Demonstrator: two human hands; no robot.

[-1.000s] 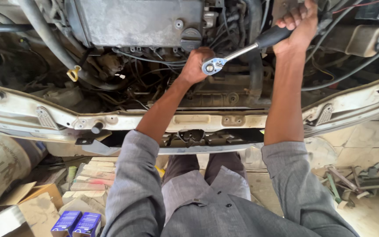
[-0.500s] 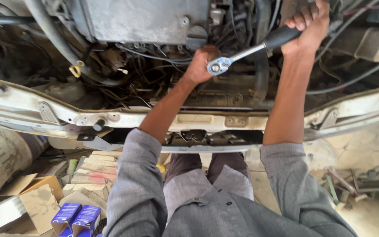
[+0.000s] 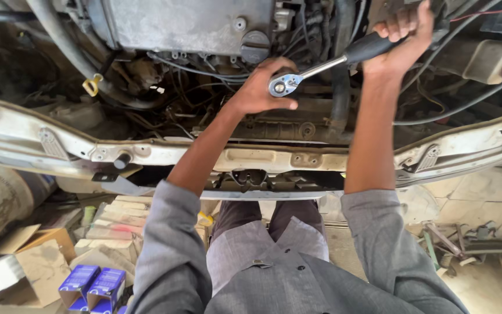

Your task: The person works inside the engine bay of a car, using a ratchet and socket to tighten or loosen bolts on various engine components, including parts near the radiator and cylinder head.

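Since the earlier frame, both hands have shifted slightly right across the engine bay. Nearest, two blue boxes (image 3: pixel 93 286) lie on the floor beside grey sleeves; beyond the white front crossmember (image 3: pixel 262 157), the left hand (image 3: pixel 261 88) cups the ratchet wrench (image 3: pixel 321 68) at its head. Farther up, the right hand (image 3: pixel 401 39) grips its black handle tightly.

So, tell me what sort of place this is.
Most likely a car repair workshop. A person leans into an open engine bay, left hand steadying the head of a ratchet wrench, right hand on its handle; small blue boxes and cardboard litter the floor.
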